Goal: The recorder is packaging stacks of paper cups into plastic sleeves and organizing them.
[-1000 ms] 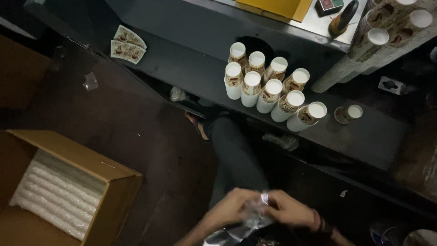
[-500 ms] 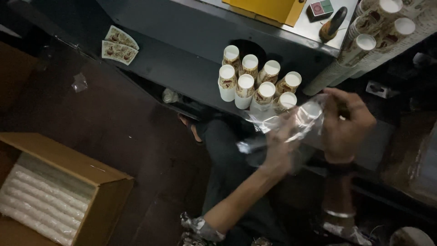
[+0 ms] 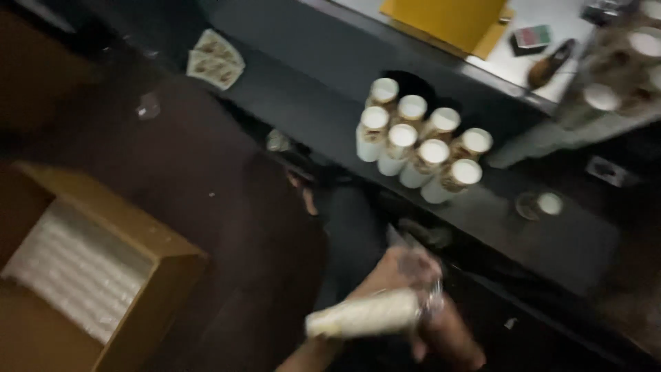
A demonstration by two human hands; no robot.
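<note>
Both my hands are low in the middle of the view, blurred by motion. A stack of paper cups (image 3: 361, 317) lies sideways across them, pale with a printed pattern. My right hand (image 3: 441, 327) grips its right end. Just above the stack, my left hand (image 3: 389, 274) has crumpled clear plastic wrap (image 3: 415, 263) at its fingers. Beyond the hands, a cluster of several upright cup stacks (image 3: 420, 148) with white tops stands on a dark shelf (image 3: 571, 241).
An open cardboard box (image 3: 155, 258) holding white ribbed stacks sits at the lower left. Patterned cards (image 3: 215, 58) lie at the far left of the shelf. A single cup (image 3: 540, 204) rests right of the cluster. Long sleeved cup stacks (image 3: 606, 96) lean at the upper right, near a yellow folder (image 3: 447, 17).
My hands were raised beside the cup cluster with clear plastic between them. They have since dropped back low, and a sideways stack of cups is now in them.
</note>
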